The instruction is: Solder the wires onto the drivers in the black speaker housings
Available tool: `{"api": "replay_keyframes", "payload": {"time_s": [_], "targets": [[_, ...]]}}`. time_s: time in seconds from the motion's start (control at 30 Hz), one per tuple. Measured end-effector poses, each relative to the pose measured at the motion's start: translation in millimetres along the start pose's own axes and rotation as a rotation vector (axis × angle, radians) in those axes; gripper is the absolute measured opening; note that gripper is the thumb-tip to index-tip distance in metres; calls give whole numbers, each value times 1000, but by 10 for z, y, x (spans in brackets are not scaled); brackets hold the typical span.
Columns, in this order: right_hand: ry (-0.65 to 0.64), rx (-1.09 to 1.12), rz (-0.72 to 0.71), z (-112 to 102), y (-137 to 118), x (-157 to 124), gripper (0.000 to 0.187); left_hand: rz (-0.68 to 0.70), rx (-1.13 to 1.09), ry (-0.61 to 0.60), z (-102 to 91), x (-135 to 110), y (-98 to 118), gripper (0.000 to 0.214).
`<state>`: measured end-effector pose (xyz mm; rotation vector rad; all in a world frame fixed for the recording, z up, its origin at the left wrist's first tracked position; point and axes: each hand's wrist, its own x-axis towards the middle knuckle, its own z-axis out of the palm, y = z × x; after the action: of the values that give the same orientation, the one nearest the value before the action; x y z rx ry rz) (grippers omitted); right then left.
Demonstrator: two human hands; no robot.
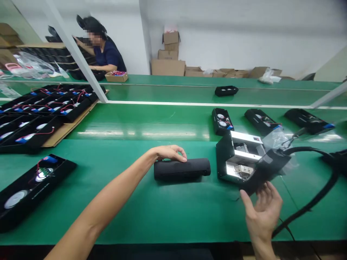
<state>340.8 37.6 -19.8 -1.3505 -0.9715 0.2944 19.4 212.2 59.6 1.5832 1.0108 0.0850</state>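
Note:
My left hand (172, 153) is closed over the back edge of a black speaker housing (181, 169), which lies lengthwise on the green bench. Its thumb rests on the upper face; the other fingertips are partly hidden. To the right, my right hand (262, 207) has its palm up and fingers apart, close under the lower end of a blurred black handheld tool (267, 169). That tool looks like an electric screwdriver, tilted, with a thick black cable (311, 206). Whether the fingers touch it is unclear. Behind it stands a black and silver boxy device (230, 155), apparently a screw feeder.
An open speaker shell (38, 187) with wires lies at left, near a cardboard sheet (73, 124) carrying many similar shells. More shells, one being a black shell (222, 121), sit on the green belt beyond. A co-worker (107, 54) sits across. Boxes (168, 67) line the wall.

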Motion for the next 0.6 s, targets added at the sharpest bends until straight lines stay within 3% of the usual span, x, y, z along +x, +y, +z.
{"api": "replay_keyframes", "payload": {"time_s": [0.17,0.23,0.3,0.43,0.53,0.6], "targets": [[128,-99,-105,40,125,-315,80,-9,-43,13,3,27,-36,42],[82,-71,-67,63,160,-471,73,-26,-35,39,-82,60,-45,47],[-67,-71,19,85,186,-611,62,-47,4,105,-275,102,-26,51],[-336,-158,106,131,236,-730,47,-55,163,347,-889,258,123,55],[-334,-131,92,183,270,-735,41,-46,314,541,-1234,445,245,45],[-289,-148,89,233,282,-753,36,-36,403,636,-1310,564,272,38]]}}
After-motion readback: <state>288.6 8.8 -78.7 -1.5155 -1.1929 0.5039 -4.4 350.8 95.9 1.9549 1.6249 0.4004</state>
